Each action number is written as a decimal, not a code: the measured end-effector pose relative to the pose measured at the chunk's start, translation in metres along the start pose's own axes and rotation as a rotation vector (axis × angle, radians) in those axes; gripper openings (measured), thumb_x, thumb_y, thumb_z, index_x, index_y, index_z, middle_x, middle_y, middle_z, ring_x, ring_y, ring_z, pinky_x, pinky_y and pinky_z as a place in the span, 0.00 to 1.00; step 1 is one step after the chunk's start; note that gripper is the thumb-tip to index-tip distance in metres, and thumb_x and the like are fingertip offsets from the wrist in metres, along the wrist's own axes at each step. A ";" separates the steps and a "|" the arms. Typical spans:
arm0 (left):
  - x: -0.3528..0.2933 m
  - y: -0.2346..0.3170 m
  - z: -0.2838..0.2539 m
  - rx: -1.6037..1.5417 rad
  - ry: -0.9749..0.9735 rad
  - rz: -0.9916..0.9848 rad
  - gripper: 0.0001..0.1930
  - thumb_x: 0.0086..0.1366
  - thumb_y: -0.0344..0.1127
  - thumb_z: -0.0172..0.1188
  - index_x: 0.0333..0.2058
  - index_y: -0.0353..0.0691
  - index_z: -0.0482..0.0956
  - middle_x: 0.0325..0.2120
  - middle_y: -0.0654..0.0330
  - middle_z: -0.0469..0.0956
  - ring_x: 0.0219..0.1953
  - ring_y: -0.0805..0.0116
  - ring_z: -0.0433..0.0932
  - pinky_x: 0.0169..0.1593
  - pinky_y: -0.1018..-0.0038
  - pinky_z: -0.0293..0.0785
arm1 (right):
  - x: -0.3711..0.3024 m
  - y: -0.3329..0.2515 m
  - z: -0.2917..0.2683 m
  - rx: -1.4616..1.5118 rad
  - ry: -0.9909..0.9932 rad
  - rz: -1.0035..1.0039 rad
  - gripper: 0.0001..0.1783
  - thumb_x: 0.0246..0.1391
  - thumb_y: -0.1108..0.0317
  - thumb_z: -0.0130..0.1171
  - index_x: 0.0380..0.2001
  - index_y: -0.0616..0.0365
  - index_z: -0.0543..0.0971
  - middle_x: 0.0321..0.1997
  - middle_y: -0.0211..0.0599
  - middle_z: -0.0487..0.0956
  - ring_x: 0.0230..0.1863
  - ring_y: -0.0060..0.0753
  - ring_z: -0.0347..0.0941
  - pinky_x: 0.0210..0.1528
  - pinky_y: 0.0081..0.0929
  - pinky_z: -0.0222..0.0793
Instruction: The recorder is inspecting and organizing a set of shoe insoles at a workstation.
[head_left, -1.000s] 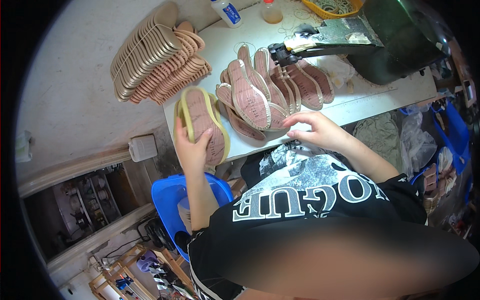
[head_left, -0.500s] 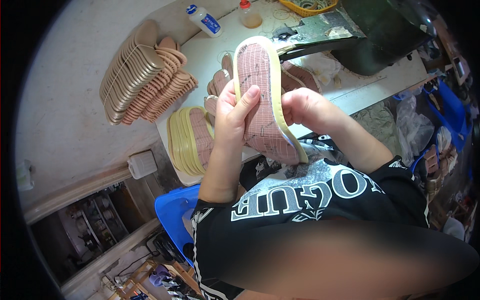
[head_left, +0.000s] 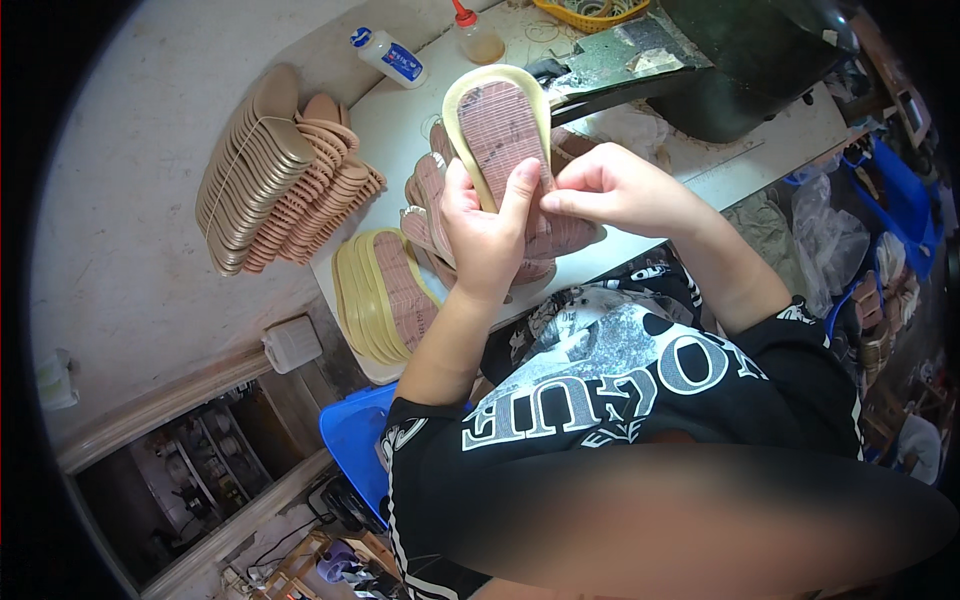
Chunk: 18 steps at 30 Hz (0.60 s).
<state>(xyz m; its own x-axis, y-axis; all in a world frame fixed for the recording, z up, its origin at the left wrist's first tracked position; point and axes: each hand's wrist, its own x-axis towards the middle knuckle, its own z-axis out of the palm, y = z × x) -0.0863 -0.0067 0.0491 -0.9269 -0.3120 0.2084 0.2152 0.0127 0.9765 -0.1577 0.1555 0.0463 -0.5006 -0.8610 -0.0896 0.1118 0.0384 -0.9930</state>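
I hold one pink insole with a yellow rim (head_left: 505, 135) up over the white table (head_left: 400, 120), my left hand (head_left: 480, 235) wrapped around it and my right hand (head_left: 610, 190) pinching its edge, with a small done pile (head_left: 385, 295) and many plain ones (head_left: 440, 205) left.
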 end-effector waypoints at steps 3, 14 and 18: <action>0.003 0.000 0.001 -0.115 -0.040 -0.090 0.21 0.58 0.36 0.66 0.44 0.31 0.70 0.36 0.60 0.77 0.37 0.76 0.75 0.43 0.79 0.72 | 0.000 -0.008 -0.002 -0.220 0.068 -0.019 0.13 0.56 0.65 0.57 0.29 0.66 0.81 0.21 0.23 0.76 0.24 0.12 0.67 0.27 0.17 0.65; 0.078 -0.019 -0.003 -0.180 0.048 -0.105 0.18 0.55 0.32 0.65 0.41 0.28 0.73 0.36 0.57 0.77 0.36 0.69 0.77 0.44 0.75 0.72 | 0.002 0.019 0.003 0.292 0.100 0.036 0.18 0.54 0.63 0.61 0.45 0.64 0.77 0.41 0.32 0.79 0.42 0.19 0.72 0.48 0.24 0.68; 0.093 -0.051 -0.015 0.447 0.058 -0.053 0.31 0.48 0.46 0.70 0.43 0.26 0.74 0.44 0.46 0.71 0.48 0.54 0.69 0.54 0.64 0.64 | 0.000 0.025 0.003 0.461 0.197 0.005 0.18 0.55 0.63 0.60 0.45 0.63 0.78 0.42 0.33 0.80 0.42 0.20 0.74 0.49 0.23 0.68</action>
<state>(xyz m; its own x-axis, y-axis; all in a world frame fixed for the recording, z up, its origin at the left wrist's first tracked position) -0.1790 -0.0507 0.0177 -0.9115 -0.3762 0.1663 0.0022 0.3998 0.9166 -0.1523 0.1548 0.0217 -0.6467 -0.7475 -0.1518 0.4604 -0.2238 -0.8591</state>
